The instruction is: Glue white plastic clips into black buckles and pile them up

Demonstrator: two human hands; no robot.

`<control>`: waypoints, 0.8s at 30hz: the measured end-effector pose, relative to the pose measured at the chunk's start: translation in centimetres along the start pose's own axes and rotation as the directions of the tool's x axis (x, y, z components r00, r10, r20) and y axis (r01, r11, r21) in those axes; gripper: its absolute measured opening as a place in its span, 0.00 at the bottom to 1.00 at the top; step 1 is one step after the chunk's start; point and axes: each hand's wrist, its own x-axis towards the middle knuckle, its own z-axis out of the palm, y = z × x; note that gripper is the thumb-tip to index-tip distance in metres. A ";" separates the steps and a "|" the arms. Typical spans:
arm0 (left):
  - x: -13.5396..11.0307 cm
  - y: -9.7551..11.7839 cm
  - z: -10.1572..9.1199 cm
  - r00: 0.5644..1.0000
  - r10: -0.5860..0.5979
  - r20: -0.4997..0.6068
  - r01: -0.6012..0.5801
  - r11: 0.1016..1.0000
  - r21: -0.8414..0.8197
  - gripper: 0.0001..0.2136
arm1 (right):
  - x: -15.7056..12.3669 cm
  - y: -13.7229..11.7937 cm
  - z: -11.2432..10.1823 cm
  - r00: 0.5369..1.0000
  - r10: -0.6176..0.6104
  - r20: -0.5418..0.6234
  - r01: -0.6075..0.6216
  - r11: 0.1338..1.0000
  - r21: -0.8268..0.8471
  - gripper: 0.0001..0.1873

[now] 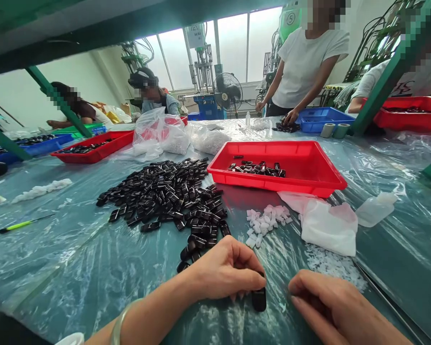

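Left hand point(226, 270) curls over a black plastic piece point(259, 299), pinching it between thumb and fingertips, its lower end down at the table. Right hand point(326, 299) sits just beside, curled and pressed together; whether it holds anything, I cannot tell. Both are over a long table point(75, 282) under clear plastic sheeting. Ahead stands a red tray point(309, 158) with a small heap of black pieces point(256, 168) in it. A big loose pile of black pieces point(165, 201) spreads left of that tray, reaching nearly to the left hand. Right of the pile, a crumpled white bag point(328, 227) lies beside a scatter of small white plastic bits point(264, 223). A silver bangle point(117, 326) circles the left wrist.
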 end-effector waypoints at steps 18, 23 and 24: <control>0.2 -0.4 0.5 0.997 -0.013 0.082 0.018 0.998 -0.060 0.11 | 0.8 0.8 1.0 0.950 -0.188 -0.250 0.171 0.981 -0.087 0.10; 0.2 -0.5 0.6 0.998 0.002 0.056 0.002 0.998 -0.066 0.11 | 0.8 0.6 0.8 0.947 -0.191 -0.260 0.178 0.981 -0.074 0.11; 0.2 -0.5 0.6 0.999 0.007 0.051 -0.004 0.998 -0.064 0.11 | 0.8 0.5 0.7 0.942 -0.196 -0.274 0.182 0.980 -0.074 0.11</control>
